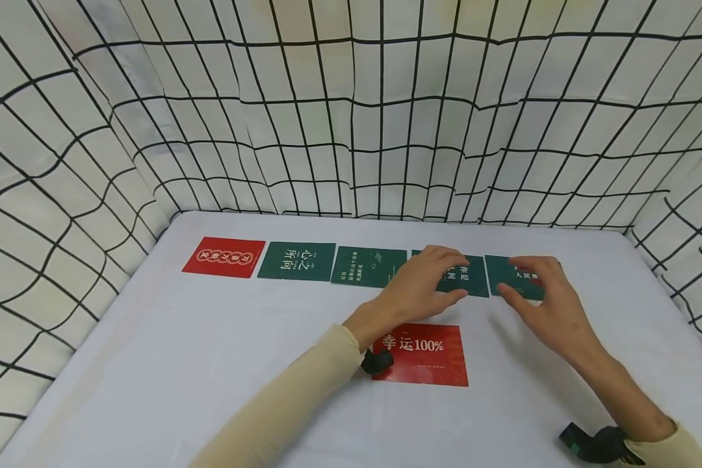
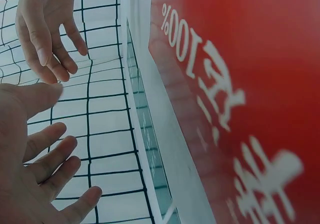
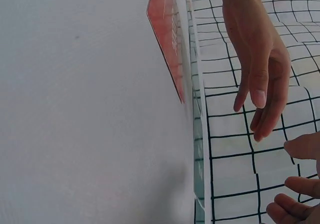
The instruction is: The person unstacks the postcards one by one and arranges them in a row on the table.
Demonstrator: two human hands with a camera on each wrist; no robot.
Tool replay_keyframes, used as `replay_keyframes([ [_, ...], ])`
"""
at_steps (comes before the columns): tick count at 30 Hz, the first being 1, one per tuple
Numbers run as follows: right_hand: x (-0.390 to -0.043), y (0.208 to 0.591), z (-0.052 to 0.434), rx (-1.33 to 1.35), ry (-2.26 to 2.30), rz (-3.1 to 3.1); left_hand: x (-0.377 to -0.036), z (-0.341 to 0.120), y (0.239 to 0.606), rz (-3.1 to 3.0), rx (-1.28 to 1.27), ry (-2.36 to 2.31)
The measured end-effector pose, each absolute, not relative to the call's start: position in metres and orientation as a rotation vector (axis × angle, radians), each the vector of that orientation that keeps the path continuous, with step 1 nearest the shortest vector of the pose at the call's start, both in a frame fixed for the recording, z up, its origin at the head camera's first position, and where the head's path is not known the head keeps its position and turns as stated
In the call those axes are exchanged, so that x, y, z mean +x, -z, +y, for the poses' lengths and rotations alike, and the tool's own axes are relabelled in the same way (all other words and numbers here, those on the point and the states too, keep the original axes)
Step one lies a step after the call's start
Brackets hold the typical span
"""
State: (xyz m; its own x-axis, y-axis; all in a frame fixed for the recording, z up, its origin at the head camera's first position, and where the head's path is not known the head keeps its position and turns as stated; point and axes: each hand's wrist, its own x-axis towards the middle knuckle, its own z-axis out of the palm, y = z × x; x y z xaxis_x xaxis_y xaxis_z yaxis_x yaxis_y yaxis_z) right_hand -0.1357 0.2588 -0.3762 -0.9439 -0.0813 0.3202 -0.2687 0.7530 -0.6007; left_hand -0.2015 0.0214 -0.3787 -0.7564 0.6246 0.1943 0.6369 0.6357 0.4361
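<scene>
My left hand (image 1: 419,284) hangs above the table with relaxed fingers, holding nothing, and partly covers a green card (image 1: 468,279) with white characters. To its right, my right hand (image 1: 552,305) is also raised with fingers spread, in front of the rightmost green card (image 1: 502,273). Both hands (image 2: 42,159) show apart from the cards in the left wrist view. Below the left hand lies a red card (image 1: 424,357) printed "100%" with white characters, its left edge partly hidden by the left wrist. In the right wrist view that red card (image 3: 167,39) stands out at the top.
The back row continues leftward with a green card (image 1: 368,267), another green card (image 1: 296,261) and a red card (image 1: 223,257) at the left end. A white cloth covers the table (image 1: 210,364). White walls with a black grid (image 1: 380,123) enclose the back and sides.
</scene>
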Motion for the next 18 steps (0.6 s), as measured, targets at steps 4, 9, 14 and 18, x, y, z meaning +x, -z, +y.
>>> replay_keyframes([
  [4,-0.134,0.376,0.254,0.29,-0.988,-2.684,-0.199,0.014,0.38,-2.819,-1.069,0.786],
  [9,-0.132,0.377,0.247,0.299,-0.991,-2.715,-0.196,0.003,0.384,-2.838,-1.051,0.788],
  [14,-0.13,0.377,0.243,0.31,-0.99,-2.763,-0.194,-0.006,0.387,-2.858,-1.031,0.784],
  [18,-0.129,0.374,0.24,0.333,-0.976,-2.802,-0.194,-0.011,0.385,-2.865,-1.035,0.783],
])
